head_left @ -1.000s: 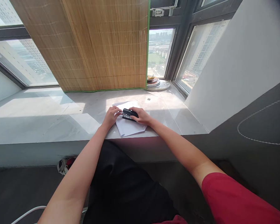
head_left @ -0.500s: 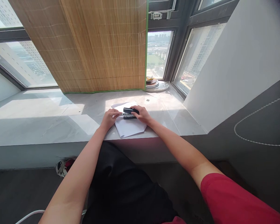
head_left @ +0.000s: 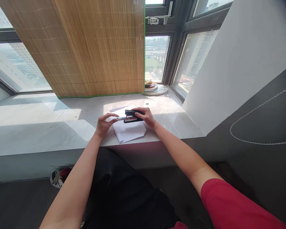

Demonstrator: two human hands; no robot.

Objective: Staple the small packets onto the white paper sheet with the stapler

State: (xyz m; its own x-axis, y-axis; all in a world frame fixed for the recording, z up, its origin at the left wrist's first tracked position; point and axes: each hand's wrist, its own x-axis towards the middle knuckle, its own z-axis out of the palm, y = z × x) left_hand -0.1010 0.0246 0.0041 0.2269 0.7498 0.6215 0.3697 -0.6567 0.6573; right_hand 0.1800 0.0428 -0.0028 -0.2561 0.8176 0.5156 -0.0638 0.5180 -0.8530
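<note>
A black stapler (head_left: 131, 120) is held just over the white paper (head_left: 130, 132) on the windowsill, its top arm lifted apart from its base. My right hand (head_left: 146, 116) is closed round the stapler's right end, thumb on the near side. From the stapler's left end a thin metal tray (head_left: 121, 119) sticks out. The thumb and forefinger of my left hand (head_left: 106, 123) meet at the tip of this tray in a pinch. Whether staples lie inside the stapler cannot be made out.
Two small dark bits (head_left: 147, 104) lie on the sill (head_left: 69, 127) beyond the paper. Stacked plates (head_left: 151, 87) stand in the far right corner. A bamboo blind (head_left: 100, 51) hangs at the back. A beaded cord (head_left: 252, 143) loops at the right wall.
My left hand has drawn leftward, and more of the metal tray now shows outside the stapler. My right hand keeps its hold on the stapler. The whole view has shifted slightly.
</note>
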